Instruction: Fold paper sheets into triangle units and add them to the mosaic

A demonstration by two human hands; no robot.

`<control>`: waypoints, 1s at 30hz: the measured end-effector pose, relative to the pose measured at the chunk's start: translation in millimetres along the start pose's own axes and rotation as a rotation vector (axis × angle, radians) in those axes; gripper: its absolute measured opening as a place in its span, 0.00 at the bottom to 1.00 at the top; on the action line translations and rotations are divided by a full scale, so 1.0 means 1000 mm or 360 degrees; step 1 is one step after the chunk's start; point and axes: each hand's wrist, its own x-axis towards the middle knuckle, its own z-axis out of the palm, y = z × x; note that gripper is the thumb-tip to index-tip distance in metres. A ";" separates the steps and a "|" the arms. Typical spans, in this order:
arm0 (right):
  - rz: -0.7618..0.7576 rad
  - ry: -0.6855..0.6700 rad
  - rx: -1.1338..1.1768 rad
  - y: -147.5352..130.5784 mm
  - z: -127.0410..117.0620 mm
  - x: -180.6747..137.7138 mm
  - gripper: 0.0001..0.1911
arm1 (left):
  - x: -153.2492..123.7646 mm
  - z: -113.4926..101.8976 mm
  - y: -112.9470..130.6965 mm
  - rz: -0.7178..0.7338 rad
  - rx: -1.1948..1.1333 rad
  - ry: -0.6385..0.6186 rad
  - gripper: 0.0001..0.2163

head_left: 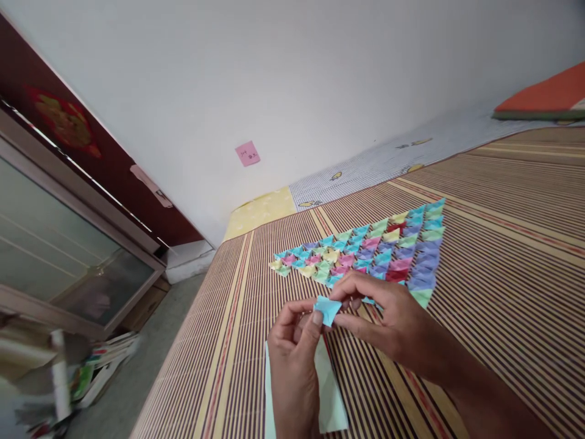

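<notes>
Between my two hands is a small piece of folded light-blue paper (328, 310), held up above the striped mat. My left hand (295, 350) pinches its left side between thumb and fingers. At its right edge, the thumb and fingertips of my right hand (381, 311) close on the paper. Just beyond lie rows of small folded paper pieces (379, 244) in blue, green, pink, yellow, purple and red, laid out in a roughly triangular patch. My right hand hides part of the near rows. A pale green sheet of paper (333, 390) lies beneath my left hand and wrist.
The striped mat (201, 317) covers a bed-like surface against a white wall (283, 73). A pink note (247, 153) is stuck there. An orange folded item (543, 94) sits at far right. On the left are a glass-paned door (68, 244) and floor clutter (98, 372).
</notes>
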 end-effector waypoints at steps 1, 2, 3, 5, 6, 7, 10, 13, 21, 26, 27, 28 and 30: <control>-0.0043 -0.0011 -0.0023 -0.001 -0.002 0.000 0.02 | 0.000 -0.001 0.001 -0.0016 0.0036 0.0007 0.09; -0.0090 -0.0020 -0.0038 -0.001 -0.003 0.000 0.03 | 0.000 -0.001 0.001 -0.0025 0.0079 0.0014 0.09; -0.0132 -0.0018 -0.0052 -0.001 -0.004 0.000 0.04 | 0.000 -0.001 0.002 -0.0025 0.0125 0.0016 0.09; -0.0196 0.0023 -0.0086 0.000 -0.004 0.000 0.05 | -0.001 0.000 0.002 -0.0003 0.0192 0.0006 0.10; -0.0224 0.0053 -0.0106 0.000 -0.002 0.000 0.05 | -0.001 0.001 0.002 0.0007 0.0215 -0.0007 0.10; -0.0253 0.0081 -0.0124 0.001 0.000 0.001 0.06 | -0.002 0.002 0.002 0.0015 0.0234 -0.0020 0.10; -0.0321 0.0119 -0.0159 0.002 0.006 0.001 0.08 | -0.004 0.005 0.002 0.0071 0.0294 -0.0002 0.10; -0.0365 0.0141 -0.0185 0.001 0.010 0.001 0.08 | -0.005 0.009 0.002 0.0130 0.0315 0.0077 0.10; -0.0452 0.0316 -0.0200 -0.003 0.008 0.000 0.08 | -0.002 0.006 -0.006 0.0034 -0.0245 0.0224 0.08; -0.0521 0.0334 -0.0268 0.000 0.012 0.001 0.08 | -0.003 0.008 -0.003 0.0064 -0.0202 0.0284 0.10; -0.0542 0.0326 -0.0280 0.000 0.012 0.001 0.08 | -0.004 0.009 -0.002 0.0066 -0.0121 0.0289 0.12; -0.0563 0.0319 -0.0290 0.001 0.013 0.001 0.08 | -0.004 0.010 -0.001 0.0060 -0.0057 0.0289 0.13; -0.0591 0.0309 -0.0308 0.001 0.014 0.000 0.08 | -0.005 0.012 0.001 0.0029 -0.0026 0.0278 0.14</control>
